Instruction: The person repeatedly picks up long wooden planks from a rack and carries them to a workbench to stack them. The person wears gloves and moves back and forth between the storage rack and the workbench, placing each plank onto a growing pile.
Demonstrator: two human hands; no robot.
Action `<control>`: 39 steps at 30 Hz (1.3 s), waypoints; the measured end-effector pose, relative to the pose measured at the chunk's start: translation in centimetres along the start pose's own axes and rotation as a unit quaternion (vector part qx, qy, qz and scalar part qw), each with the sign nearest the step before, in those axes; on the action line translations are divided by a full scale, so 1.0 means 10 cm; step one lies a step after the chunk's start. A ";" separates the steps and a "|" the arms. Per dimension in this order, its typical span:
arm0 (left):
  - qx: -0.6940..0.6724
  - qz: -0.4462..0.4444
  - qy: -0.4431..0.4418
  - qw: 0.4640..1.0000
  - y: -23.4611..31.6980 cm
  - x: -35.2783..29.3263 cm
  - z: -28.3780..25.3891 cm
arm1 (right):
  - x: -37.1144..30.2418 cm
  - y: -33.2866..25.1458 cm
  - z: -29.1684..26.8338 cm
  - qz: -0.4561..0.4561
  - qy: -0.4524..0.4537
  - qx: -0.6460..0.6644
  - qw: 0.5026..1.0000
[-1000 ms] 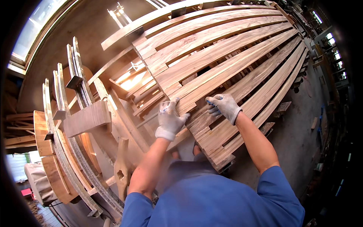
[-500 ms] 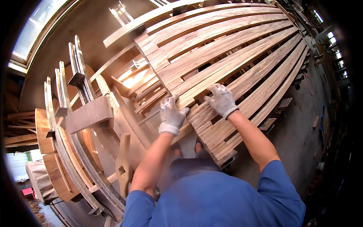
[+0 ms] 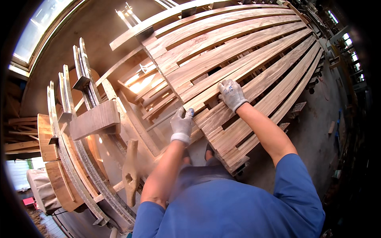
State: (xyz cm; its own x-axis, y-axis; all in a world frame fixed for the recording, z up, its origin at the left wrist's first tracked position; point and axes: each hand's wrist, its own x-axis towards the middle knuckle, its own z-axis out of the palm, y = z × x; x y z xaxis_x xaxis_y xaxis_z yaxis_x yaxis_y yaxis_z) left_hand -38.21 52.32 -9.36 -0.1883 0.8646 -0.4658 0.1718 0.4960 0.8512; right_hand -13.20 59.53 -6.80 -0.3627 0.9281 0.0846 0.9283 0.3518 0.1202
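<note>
Long pale wooden boards (image 3: pixel 254 59) lie side by side, with gaps between them, and fan toward the far right. My right hand (image 3: pixel 232 95), in a grey-white work glove, is curled over one narrow board (image 3: pixel 206 99) near its close end. My left hand (image 3: pixel 182 123), gloved the same way, is just off that board's end, thumb and fingers apart, with nothing visible in it. Stepped end pieces (image 3: pixel 216 133) line the near edge of the boards. The undersides of my right fingers are hidden.
Curved metal-and-wood rails (image 3: pixel 85 170) stand at the left, with a wooden block (image 3: pixel 94 119) across them. A shaped wooden piece with a hole (image 3: pixel 129 174) leans near my left forearm. Concrete floor (image 3: pixel 301 135) runs along the right, and a window (image 3: pixel 39 27) is at upper left.
My left hand has drawn slightly down and back from the board's end, its fingers now parted. My right hand has shifted slightly and its fingers have curled more over the board.
</note>
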 end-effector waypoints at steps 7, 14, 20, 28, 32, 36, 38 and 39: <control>0.125 0.075 0.058 0.988 0.06 -0.04 0.16 | 0.07 0.12 -0.17 0.026 -0.047 0.028 0.998; 0.046 0.102 0.050 0.993 -0.18 0.12 0.13 | -0.01 0.10 -0.26 0.049 -0.057 0.075 0.994; 0.019 0.114 0.029 0.993 -0.06 -0.01 -0.09 | -0.53 0.02 -0.37 0.086 0.020 0.205 0.975; 0.317 0.411 0.020 0.855 0.34 -0.07 -0.08 | -2.54 -0.24 -0.77 0.296 0.184 0.221 0.911; 0.400 0.435 -0.044 0.805 0.55 0.13 0.29 | -3.94 -0.83 -0.69 0.495 -0.017 0.259 0.829; 0.469 0.393 -0.058 0.789 0.59 0.17 0.48 | -5.29 -1.52 -0.21 0.520 -0.392 0.338 0.680; 0.465 0.423 -0.032 0.777 0.47 0.17 0.50 | -5.60 -1.91 -0.24 0.530 -0.476 0.369 0.597; 0.469 0.423 -0.029 0.775 0.46 0.15 0.55 | -5.92 -2.11 -0.02 0.502 -0.517 0.366 0.589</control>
State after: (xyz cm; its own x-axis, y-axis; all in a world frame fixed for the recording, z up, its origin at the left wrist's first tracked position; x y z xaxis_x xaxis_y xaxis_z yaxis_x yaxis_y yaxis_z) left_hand -32.40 56.30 -7.48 0.4152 0.9006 0.1288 0.8423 -0.4340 0.3195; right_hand -11.36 -2.91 -14.12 0.2925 0.1582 -0.9431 0.5558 -0.8307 0.0330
